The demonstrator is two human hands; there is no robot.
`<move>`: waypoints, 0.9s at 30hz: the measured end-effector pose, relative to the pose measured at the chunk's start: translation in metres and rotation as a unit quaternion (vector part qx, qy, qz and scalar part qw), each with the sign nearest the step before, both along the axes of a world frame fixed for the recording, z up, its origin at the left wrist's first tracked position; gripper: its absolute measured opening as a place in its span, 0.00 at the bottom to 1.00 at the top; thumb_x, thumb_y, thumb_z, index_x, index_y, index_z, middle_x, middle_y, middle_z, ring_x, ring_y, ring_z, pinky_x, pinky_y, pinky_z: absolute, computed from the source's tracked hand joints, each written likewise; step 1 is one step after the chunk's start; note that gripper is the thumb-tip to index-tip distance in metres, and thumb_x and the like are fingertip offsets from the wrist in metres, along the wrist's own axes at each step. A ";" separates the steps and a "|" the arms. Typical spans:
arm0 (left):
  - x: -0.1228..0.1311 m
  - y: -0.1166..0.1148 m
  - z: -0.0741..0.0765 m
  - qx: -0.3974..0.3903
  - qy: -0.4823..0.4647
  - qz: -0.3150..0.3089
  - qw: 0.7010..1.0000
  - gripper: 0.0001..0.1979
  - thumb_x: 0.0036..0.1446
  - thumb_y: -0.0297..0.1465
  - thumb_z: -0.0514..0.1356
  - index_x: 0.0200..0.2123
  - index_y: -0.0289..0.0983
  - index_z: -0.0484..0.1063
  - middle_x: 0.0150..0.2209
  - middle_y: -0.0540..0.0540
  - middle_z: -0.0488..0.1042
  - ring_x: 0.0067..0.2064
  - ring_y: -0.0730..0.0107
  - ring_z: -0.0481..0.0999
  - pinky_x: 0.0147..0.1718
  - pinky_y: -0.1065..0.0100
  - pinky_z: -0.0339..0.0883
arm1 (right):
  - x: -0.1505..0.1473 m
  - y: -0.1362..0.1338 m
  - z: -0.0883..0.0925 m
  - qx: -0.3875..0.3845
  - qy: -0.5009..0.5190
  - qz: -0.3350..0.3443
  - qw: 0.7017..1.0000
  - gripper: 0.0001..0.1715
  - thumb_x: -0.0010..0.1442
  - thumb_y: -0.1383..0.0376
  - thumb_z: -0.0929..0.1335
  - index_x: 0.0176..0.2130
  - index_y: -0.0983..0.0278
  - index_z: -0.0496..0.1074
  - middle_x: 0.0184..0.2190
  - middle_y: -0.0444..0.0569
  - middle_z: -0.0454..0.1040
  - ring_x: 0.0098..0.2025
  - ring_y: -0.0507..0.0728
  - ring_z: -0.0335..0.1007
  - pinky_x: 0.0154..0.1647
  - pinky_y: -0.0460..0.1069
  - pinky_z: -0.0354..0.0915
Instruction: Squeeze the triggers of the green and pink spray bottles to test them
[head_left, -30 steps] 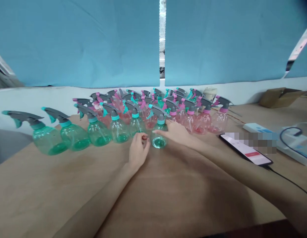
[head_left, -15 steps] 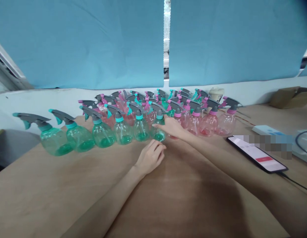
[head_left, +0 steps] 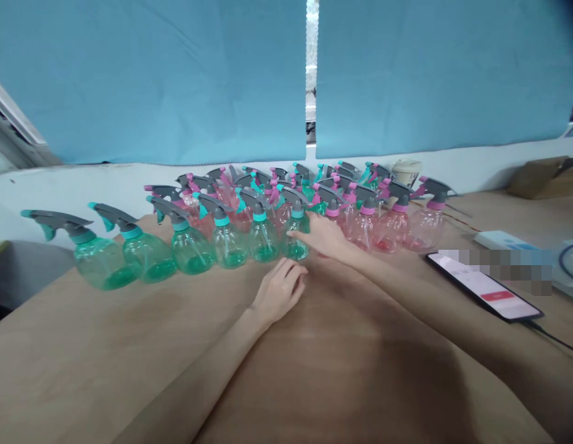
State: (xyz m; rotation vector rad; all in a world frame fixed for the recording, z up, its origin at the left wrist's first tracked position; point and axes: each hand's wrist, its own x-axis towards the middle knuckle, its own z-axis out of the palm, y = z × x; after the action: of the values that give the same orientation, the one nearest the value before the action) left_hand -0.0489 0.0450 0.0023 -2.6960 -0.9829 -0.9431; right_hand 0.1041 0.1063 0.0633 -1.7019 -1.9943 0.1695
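Observation:
My right hand (head_left: 325,235) reaches into the front row from the right. Its thumb lies on the front of a green spray bottle (head_left: 296,243) with a turquoise collar and grey trigger head, and its fingers close around the bottle's right side. The bottle stands upright on the table at the right end of a row of green spray bottles (head_left: 229,245). Just in front of it my left hand (head_left: 280,290) rests on the table, fingers loosely curled together and nothing visible in them. Right of my right hand stand pink spray bottles (head_left: 391,231), one partly hidden by it.
More spray bottles (head_left: 216,176) crowd behind the front row. On the right of the wooden table (head_left: 129,357) lie a phone (head_left: 480,283) with a cable and a pale box (head_left: 503,240). Further back are a paper cup (head_left: 406,171) and a cardboard box (head_left: 545,177). A blue curtain hangs behind.
Both hands stay almost in place, with the right hand still at the same green spray bottle. The view has shifted very slightly.

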 end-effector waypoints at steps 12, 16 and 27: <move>0.000 0.000 0.000 -0.044 -0.052 0.038 0.997 0.07 0.62 0.29 0.47 0.40 0.37 0.63 0.37 0.45 0.69 0.39 0.66 0.72 0.40 0.66 0.66 | 0.091 -0.029 0.007 0.065 0.025 -0.050 0.996 0.21 0.53 0.50 0.63 0.38 0.60 0.72 0.38 0.48 0.77 0.42 0.62 0.72 0.41 0.54 0.63; -0.001 0.002 -0.001 -0.058 -0.066 0.052 0.995 0.08 0.62 0.30 0.47 0.42 0.37 0.62 0.37 0.46 0.69 0.38 0.67 0.72 0.39 0.65 0.66 | 0.095 -0.019 -0.002 0.018 0.001 -0.036 0.999 0.31 0.51 0.45 0.62 0.46 0.63 0.69 0.46 0.53 0.73 0.47 0.65 0.68 0.44 0.56 0.62; -0.001 0.002 -0.002 -0.076 -0.073 0.062 0.992 0.08 0.62 0.31 0.48 0.44 0.38 0.61 0.36 0.48 0.70 0.36 0.67 0.73 0.38 0.65 0.67 | 0.064 0.011 -0.015 0.004 0.030 -0.073 0.997 0.40 0.48 0.40 0.62 0.47 0.69 0.64 0.29 0.56 0.75 0.36 0.65 0.72 0.31 0.52 0.62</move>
State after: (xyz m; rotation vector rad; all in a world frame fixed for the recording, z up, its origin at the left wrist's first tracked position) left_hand -0.0501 0.0473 0.0000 -2.6786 -1.2855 -1.0939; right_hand 0.1685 0.1173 0.0478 -1.8085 -1.8169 0.1595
